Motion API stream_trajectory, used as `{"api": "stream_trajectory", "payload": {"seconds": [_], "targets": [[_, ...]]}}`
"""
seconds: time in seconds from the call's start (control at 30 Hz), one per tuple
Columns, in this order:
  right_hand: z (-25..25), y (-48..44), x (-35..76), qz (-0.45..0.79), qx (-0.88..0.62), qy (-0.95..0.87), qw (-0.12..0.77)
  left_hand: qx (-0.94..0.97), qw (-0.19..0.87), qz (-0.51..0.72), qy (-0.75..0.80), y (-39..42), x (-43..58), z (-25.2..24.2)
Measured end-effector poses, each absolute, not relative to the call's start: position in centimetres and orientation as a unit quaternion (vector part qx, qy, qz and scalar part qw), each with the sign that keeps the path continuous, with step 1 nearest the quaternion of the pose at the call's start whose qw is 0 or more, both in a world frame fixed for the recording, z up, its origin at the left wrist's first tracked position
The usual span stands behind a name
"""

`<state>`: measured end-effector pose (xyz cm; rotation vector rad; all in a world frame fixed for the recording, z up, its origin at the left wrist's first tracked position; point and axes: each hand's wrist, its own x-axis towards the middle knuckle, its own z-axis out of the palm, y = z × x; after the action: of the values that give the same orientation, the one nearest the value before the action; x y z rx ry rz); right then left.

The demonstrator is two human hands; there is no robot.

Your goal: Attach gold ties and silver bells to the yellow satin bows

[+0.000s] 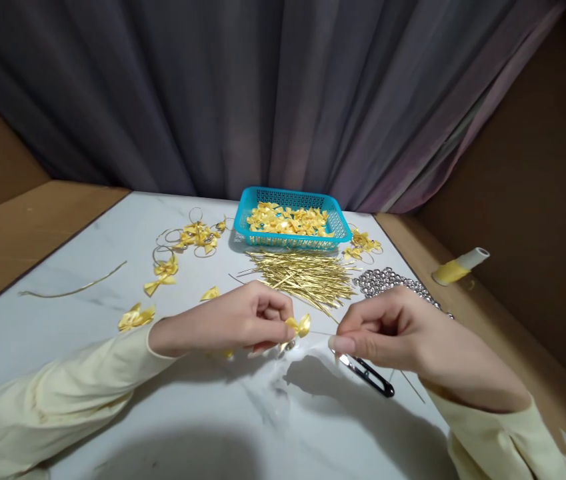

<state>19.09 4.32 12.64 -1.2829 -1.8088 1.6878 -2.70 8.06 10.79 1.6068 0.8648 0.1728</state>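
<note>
- Head view: one turquoise plastic basket [287, 241] stands at the far middle of the white marble desk [113, 387]. It holds a heap of small yellow bows, too many and too tangled to count.
- Left hand [227, 323]: the fingers are curled in. Thumb and forefinger are pinched on one yellow ribbon bow [301, 325], held just above the desk between the two hands.
- Right hand [393, 330]: the fingers are closed too, with the tips nipped on a thin gold wire [321, 333]. The wire runs level from them to the bow.
- One pair of black thread snips [369, 375] lies on the desk right under the right hand, its blades partly hidden by the thumb.
- One loose pile of gold wires [303, 277] lies just in front of the basket. There are far too many to count.
- One heap of silver rings [393, 283] lies beside that pile, to its right. The rings are too small to number.
- One spool of yellow ribbon [457, 268] lies on its side on the brown ledge, well apart at the right.
- Bows on wire loops lie in two clusters, one [195, 235] left of the basket and a smaller one [363, 243] just right of it.
- Three single bows lie apart on the left half: [163, 273], [135, 317] and [210, 293].
- One long gold strand [75, 288] lies alone at the far left.
</note>
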Motion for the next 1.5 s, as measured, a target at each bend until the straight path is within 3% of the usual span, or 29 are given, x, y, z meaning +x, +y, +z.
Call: {"api": "stream_trajectory", "payload": {"seconds": [0.5,0.9,1.5], "targets": [[13.6,4.3,20.7,0.698,-0.359,-0.531,0.320,0.723,0.571,0.142,0.362,8.7,-2.9,10.3],[13.5,4.4,21.7,0.687,-0.357,-0.525,0.353,0.590,0.722,0.159,0.324,8.3,-2.0,9.5],[14.3,3.6,22.1,0.673,-0.387,-0.511,0.370,0.524,0.780,0.146,0.311,8.3,-1.9,8.4]]}}
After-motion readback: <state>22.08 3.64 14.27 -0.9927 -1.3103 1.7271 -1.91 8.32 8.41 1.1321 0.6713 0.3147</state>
